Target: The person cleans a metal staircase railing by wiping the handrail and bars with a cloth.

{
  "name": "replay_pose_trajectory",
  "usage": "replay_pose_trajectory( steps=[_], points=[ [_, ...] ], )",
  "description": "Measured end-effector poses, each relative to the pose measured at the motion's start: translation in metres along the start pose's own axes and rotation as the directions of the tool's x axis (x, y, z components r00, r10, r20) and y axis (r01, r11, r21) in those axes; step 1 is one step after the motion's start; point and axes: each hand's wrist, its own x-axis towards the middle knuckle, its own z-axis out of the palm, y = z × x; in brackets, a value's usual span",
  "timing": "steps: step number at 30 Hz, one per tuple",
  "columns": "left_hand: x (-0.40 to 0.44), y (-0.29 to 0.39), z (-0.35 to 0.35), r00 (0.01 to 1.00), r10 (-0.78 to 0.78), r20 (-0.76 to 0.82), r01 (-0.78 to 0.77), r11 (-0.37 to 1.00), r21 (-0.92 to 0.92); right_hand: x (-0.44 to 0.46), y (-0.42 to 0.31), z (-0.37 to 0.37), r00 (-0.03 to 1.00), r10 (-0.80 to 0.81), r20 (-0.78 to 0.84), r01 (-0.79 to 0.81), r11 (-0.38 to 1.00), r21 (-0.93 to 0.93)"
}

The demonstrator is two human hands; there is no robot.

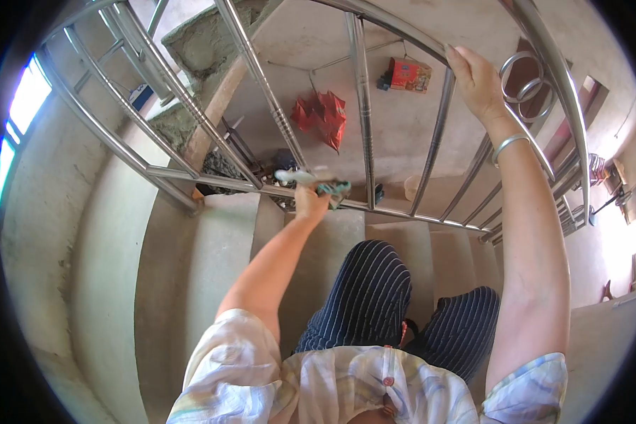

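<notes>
My left hand [311,202] is closed on a crumpled green and whitish cloth [334,189], partly blurred. It presses the cloth round the foot of an upright metal bar, at the lower rail [403,214] of the stair railing. Higher up on the right, my right hand [479,83], with a bangle [510,147] at the wrist, has its fingers hooked over the railing's upper rail [403,30]. The undersides of those fingers are hidden.
Concrete steps [222,233] run below my knees. Beyond the bars hang a red bag [325,119] and a red printed bag [408,74]. Metal rings [530,88] decorate the railing at right. A pale wall [42,212] bounds the left.
</notes>
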Motion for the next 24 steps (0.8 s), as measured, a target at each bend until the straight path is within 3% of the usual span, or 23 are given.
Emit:
replay_pose_trajectory(
  steps=[1, 3, 6, 7, 10, 12, 14, 16, 17, 18, 20, 22, 24],
  points=[
    [-0.005, -0.006, 0.003, 1.000, -0.002, -0.008, 0.002, 1.000, -0.004, 0.000, -0.001, 0.000, 1.000, -0.008, 0.004, 0.008, 1.000, 0.000],
    [-0.007, -0.015, 0.007, 0.998, 0.066, -0.003, -0.057, 0.878, 0.475, 0.000, -0.004, -0.003, 1.000, 0.004, 0.022, -0.004, 1.000, -0.011],
    [0.000, -0.011, -0.012, 0.998, -0.024, 0.065, 0.000, 0.938, 0.345, -0.002, -0.005, 0.001, 0.987, -0.117, -0.106, 0.123, 0.991, 0.059],
    [0.007, -0.005, -0.020, 0.998, 0.058, 0.030, -0.064, 0.963, 0.261, -0.001, -0.007, 0.000, 0.989, -0.118, -0.094, 0.124, 0.990, 0.060],
    [0.036, 0.045, -0.055, 0.996, 0.082, -0.018, -0.071, 0.933, 0.352, 0.000, -0.008, -0.004, 0.995, -0.088, -0.045, 0.091, 0.994, 0.069],
    [0.058, 0.101, -0.079, 0.949, 0.290, -0.127, -0.305, 0.945, -0.119, -0.002, -0.008, -0.004, 0.999, -0.045, 0.007, 0.044, 0.997, 0.058],
    [0.078, 0.153, -0.121, 0.901, 0.378, -0.215, -0.402, 0.912, -0.082, -0.001, -0.009, -0.006, 0.998, -0.053, -0.012, 0.054, 0.996, 0.075],
    [0.094, 0.199, -0.170, 0.734, 0.583, -0.348, -0.576, 0.806, 0.137, -0.001, -0.008, -0.007, 0.997, -0.079, -0.026, 0.081, 0.994, 0.074],
    [0.098, 0.217, -0.192, 0.688, 0.593, -0.418, -0.531, 0.804, 0.267, -0.001, -0.007, -0.007, 0.995, -0.097, -0.030, 0.098, 0.993, 0.070],
    [0.114, 0.224, -0.211, 0.671, 0.470, -0.573, -0.478, 0.865, 0.151, -0.001, -0.007, -0.007, 0.995, -0.092, -0.033, 0.094, 0.993, 0.073],
    [0.147, 0.244, -0.251, 0.586, 0.610, -0.534, -0.594, 0.771, 0.229, -0.002, -0.006, -0.006, 0.997, -0.078, -0.023, 0.080, 0.992, 0.096],
    [0.178, 0.267, -0.275, 0.782, 0.434, -0.448, -0.279, 0.886, 0.370, 0.000, -0.003, -0.001, 0.995, -0.096, -0.018, 0.097, 0.992, 0.080],
    [0.194, 0.262, -0.278, 0.778, 0.434, -0.455, -0.302, 0.892, 0.336, 0.001, -0.003, -0.003, 0.994, -0.108, -0.026, 0.109, 0.993, 0.051]
  ],
)
